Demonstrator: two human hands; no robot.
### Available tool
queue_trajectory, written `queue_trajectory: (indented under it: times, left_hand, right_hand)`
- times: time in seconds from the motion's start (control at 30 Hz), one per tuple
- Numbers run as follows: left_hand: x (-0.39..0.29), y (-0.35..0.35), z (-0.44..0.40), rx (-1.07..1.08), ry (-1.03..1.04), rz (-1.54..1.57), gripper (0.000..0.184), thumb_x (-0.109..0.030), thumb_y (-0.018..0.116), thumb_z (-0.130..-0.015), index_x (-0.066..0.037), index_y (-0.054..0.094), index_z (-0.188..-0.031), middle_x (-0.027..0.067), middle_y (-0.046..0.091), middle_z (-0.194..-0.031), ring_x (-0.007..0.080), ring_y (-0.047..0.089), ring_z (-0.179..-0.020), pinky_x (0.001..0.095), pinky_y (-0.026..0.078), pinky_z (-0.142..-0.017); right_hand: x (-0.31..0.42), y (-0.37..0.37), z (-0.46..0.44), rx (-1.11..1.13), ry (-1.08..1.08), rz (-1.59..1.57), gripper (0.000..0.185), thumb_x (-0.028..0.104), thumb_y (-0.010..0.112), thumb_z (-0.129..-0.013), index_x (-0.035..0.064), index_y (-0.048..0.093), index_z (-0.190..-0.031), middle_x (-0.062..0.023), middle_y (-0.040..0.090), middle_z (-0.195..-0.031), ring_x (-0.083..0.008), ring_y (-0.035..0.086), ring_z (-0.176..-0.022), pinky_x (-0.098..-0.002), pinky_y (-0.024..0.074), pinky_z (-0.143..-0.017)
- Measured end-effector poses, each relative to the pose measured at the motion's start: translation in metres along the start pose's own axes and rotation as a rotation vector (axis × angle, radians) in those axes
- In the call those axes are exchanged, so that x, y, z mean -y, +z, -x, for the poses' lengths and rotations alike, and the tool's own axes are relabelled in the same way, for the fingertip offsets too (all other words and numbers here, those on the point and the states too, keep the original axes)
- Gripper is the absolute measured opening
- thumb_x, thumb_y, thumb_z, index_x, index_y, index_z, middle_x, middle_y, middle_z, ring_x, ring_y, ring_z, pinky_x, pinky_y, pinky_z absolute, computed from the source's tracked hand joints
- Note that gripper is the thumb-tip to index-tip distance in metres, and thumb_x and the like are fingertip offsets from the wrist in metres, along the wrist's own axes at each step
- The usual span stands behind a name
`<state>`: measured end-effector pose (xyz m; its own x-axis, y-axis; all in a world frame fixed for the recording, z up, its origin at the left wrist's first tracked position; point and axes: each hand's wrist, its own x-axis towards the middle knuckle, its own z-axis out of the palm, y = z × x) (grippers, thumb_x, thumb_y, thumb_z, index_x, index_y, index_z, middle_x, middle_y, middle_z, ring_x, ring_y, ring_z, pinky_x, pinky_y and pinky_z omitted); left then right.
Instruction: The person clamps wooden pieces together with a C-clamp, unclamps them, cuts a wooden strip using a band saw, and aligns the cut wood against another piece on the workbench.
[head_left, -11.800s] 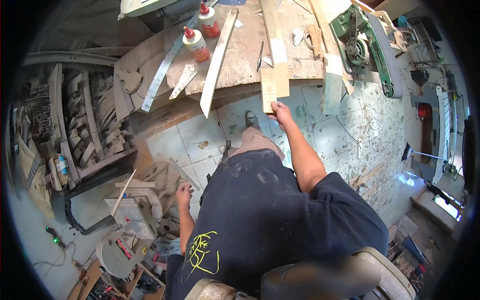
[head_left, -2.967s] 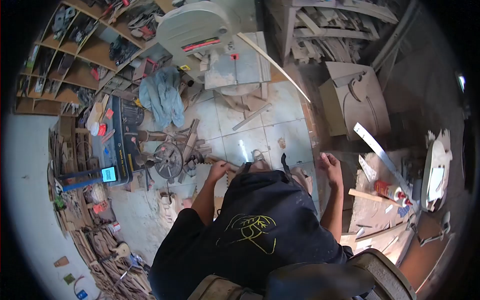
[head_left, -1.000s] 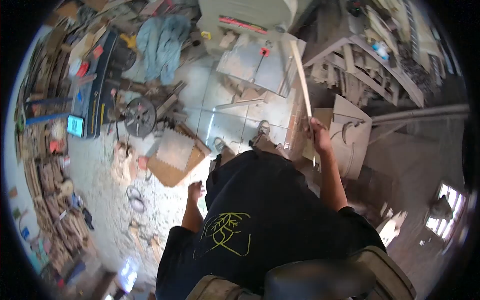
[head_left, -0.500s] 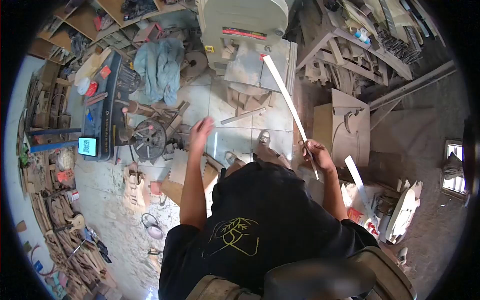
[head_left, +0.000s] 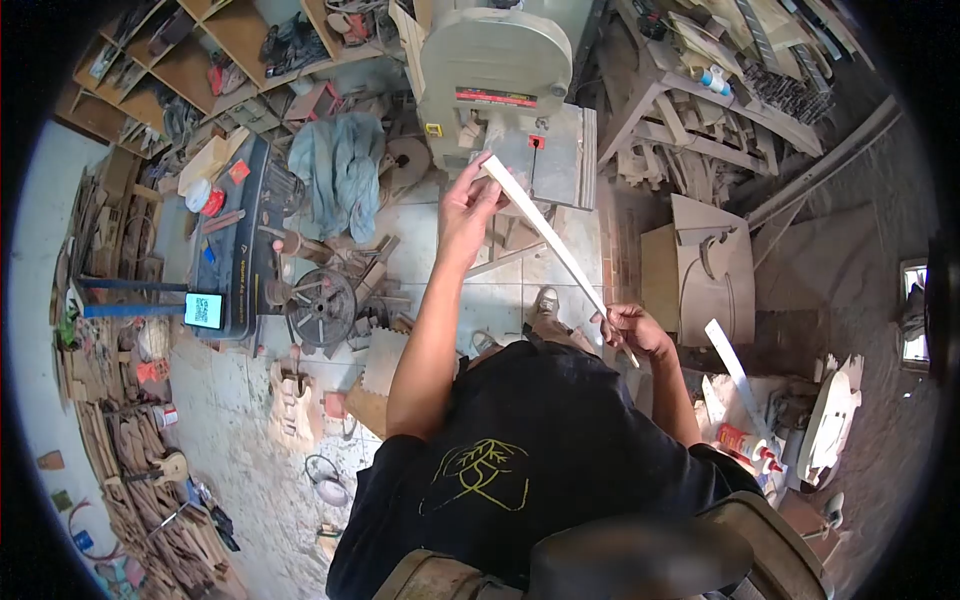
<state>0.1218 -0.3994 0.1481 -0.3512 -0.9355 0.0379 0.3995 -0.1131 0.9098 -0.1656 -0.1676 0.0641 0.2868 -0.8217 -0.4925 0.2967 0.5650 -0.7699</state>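
A long, thin pale strip (head_left: 548,237), perhaps wood, slants between my two hands. My left hand (head_left: 468,212) grips its far end, thumb and fingers closed on it. Near the strip's other end, my right hand (head_left: 637,330) is closed round it, with a short tip poking out below the fingers. Just beyond the far end of the strip stands a bandsaw (head_left: 497,60) with a grey metal table (head_left: 560,155).
A dark bench (head_left: 235,240) bearing small items and a lit phone (head_left: 204,310) stands at left. Wooden shelves (head_left: 240,45) line the back. At right are a wood-laden rack (head_left: 690,110), a cardboard-like panel (head_left: 715,270), another pale strip (head_left: 735,365) and glue bottles (head_left: 745,445).
My left hand has moved forward and right and taken hold of the strip's far end. The strip has swung left, away from the saw table. My right hand keeps its hold.
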Motion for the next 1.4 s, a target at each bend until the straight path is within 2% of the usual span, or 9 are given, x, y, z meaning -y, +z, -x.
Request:
queue_trajectory:
  times: [0.2,0.53,0.7,0.83,0.9,1.0,1.23,1.3,1.4]
  left_hand:
    - [0.001,0.001,0.007,0.000,-0.002,0.063,0.049,-0.013,0.059,-0.101,-0.009,0.044,-0.148,0.0157,0.065,-0.129,0.0197,0.064,-0.113,0.0364,0.054,-0.095]
    - [0.009,-0.001,0.009,-0.058,-0.002,0.103,0.047,-0.007,0.055,-0.102,-0.010,0.043,-0.148,0.0167,0.065,-0.129,0.0192,0.065,-0.110,0.0344,0.055,-0.093]
    - [0.024,-0.008,0.004,-0.124,-0.012,0.047,0.047,-0.004,0.056,-0.101,-0.007,0.045,-0.146,0.0165,0.065,-0.128,0.0197,0.067,-0.107,0.0349,0.057,-0.092]
    - [0.025,-0.007,0.005,-0.179,-0.017,0.032,0.044,-0.001,0.059,-0.099,-0.004,0.049,-0.141,0.0133,0.068,-0.117,0.0169,0.067,-0.103,0.0339,0.059,-0.090]
    - [0.025,-0.009,0.005,-0.179,-0.008,0.027,0.046,-0.003,0.061,-0.098,-0.005,0.049,-0.142,0.0128,0.067,-0.119,0.0178,0.068,-0.102,0.0345,0.059,-0.091]
    - [0.027,-0.013,0.004,-0.191,-0.002,-0.015,0.046,-0.004,0.063,-0.097,-0.005,0.050,-0.142,0.0122,0.067,-0.118,0.0177,0.068,-0.101,0.0346,0.058,-0.091]
    - [0.042,-0.027,0.002,-0.198,0.012,-0.090,0.043,0.001,0.066,-0.092,-0.001,0.055,-0.134,0.0090,0.068,-0.112,0.0127,0.066,-0.096,0.0277,0.057,-0.083]
    - [0.047,-0.027,0.005,-0.241,0.018,0.047,0.033,-0.004,0.069,-0.091,-0.003,0.062,-0.123,0.0030,0.068,-0.101,0.0103,0.065,-0.087,0.0254,0.056,-0.076]
    - [0.056,-0.040,0.003,-0.261,-0.010,-0.090,0.026,-0.011,0.071,-0.093,-0.002,0.062,-0.116,0.0057,0.068,-0.099,0.0108,0.066,-0.083,0.0264,0.059,-0.073]
  right_hand:
    - [-0.004,-0.006,-0.001,0.004,0.005,0.088,0.035,0.029,0.055,-0.103,-0.0016,0.069,-0.114,-0.0036,0.068,-0.080,-0.0116,0.053,-0.065,-0.0253,0.0420,-0.061]
    - [0.028,0.007,-0.003,-0.215,-0.170,0.356,0.028,0.028,0.067,-0.097,0.0021,0.072,-0.109,-0.0001,0.068,-0.089,-0.0099,0.053,-0.071,-0.0269,0.0447,-0.069]
    - [0.050,0.027,-0.012,-0.419,-0.256,0.447,0.037,0.018,0.076,-0.090,0.0014,0.069,-0.122,-0.0032,0.068,-0.093,-0.0089,0.059,-0.085,-0.0277,0.0494,-0.077]
    - [0.047,0.020,-0.026,-0.516,-0.402,0.609,0.036,0.017,0.078,-0.088,0.0002,0.070,-0.119,-0.0062,0.071,-0.096,-0.0125,0.063,-0.087,-0.0299,0.0514,-0.079]
    - [0.054,0.026,-0.027,-0.574,-0.522,0.751,0.034,0.015,0.078,-0.087,0.0000,0.071,-0.117,-0.0086,0.072,-0.096,-0.0146,0.065,-0.087,-0.0305,0.0520,-0.080]
    - [0.066,0.034,-0.024,-0.597,-0.469,0.787,0.030,0.014,0.077,-0.087,0.0010,0.073,-0.113,-0.0122,0.073,-0.098,-0.0172,0.067,-0.088,-0.0310,0.0520,-0.080]
    - [0.078,0.035,-0.021,-0.621,-0.541,0.967,0.028,0.012,0.075,-0.087,0.0019,0.072,-0.114,-0.0150,0.069,-0.092,-0.0191,0.065,-0.084,-0.0313,0.0504,-0.078]
    - [0.075,0.025,-0.023,-0.602,-0.555,0.993,0.028,0.011,0.074,-0.088,0.0019,0.072,-0.114,-0.0139,0.066,-0.087,-0.0198,0.063,-0.080,-0.0314,0.0497,-0.076]
    - [0.068,0.016,-0.028,-0.579,-0.584,0.945,0.030,0.011,0.074,-0.087,0.0016,0.071,-0.116,-0.0123,0.063,-0.083,-0.0200,0.060,-0.076,-0.0319,0.0490,-0.074]
